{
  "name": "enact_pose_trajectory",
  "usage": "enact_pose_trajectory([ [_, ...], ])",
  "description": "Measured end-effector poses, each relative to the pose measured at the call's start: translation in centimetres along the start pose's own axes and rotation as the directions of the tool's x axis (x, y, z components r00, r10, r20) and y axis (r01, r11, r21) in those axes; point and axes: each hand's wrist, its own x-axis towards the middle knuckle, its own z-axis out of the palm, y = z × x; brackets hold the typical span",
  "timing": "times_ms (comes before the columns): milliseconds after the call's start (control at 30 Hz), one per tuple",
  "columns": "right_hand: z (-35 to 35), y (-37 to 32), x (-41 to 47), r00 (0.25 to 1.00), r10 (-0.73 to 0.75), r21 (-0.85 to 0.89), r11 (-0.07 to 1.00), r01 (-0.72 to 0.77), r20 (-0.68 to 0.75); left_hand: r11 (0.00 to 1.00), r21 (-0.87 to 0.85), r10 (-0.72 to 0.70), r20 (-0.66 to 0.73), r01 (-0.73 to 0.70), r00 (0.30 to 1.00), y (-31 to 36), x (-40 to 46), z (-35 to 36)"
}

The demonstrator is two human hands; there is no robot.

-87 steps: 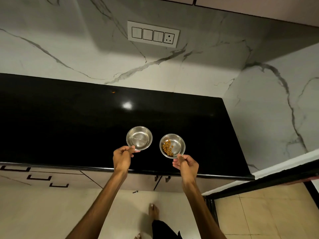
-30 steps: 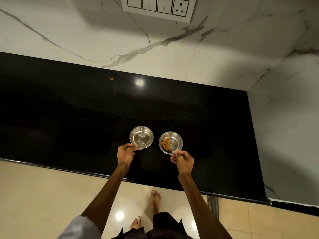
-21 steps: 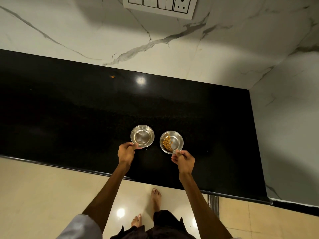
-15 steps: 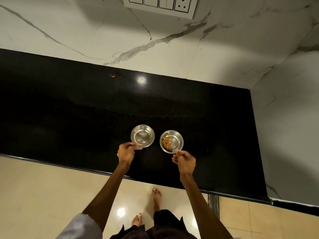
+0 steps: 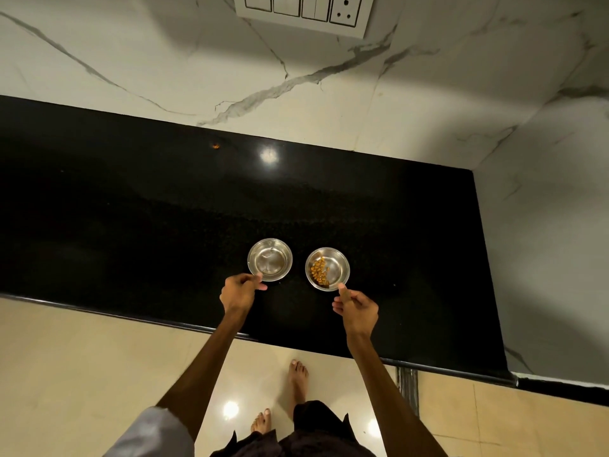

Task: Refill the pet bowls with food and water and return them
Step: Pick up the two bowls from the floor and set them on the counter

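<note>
Black counter (image 5: 131,209) under marble wall (image 5: 164,67); my left hand (image 5: 239,291) pinches water bowl (image 5: 270,259), right hand (image 5: 357,306) pinches kibble bowl (image 5: 327,269) near its front edge.

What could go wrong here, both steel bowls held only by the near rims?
1. Each hand, left hand and right hand, only pinches a rim: the kibble bowl could tip and spill pellets.
2. The water bowl could slop onto the black countertop or glossy floor beside bare feet.
</note>
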Motion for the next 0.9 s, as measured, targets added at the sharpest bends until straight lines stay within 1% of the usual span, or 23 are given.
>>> enact_pose_trajectory([
  [267,-0.5,-0.8,-1.3,0.995,-0.096,-0.001,0.995,0.096,-0.009,0.999,-0.04,0.019,-0.056,-0.021,0.998,0.3,-1.6,-0.7],
  [500,-0.5,-2.1,-2.4,0.983,-0.181,-0.008,0.983,0.181,0.004,0.99,-0.114,0.081,-0.047,-0.086,0.996,1.8,-3.3,-1.1],
  [900,-1.0,-6.8,-4.8,0.94,-0.34,0.045,0.94,0.339,0.021,0.925,-0.317,0.239,0.053,-0.21,0.97,7.1,-6.1,-1.1],
])
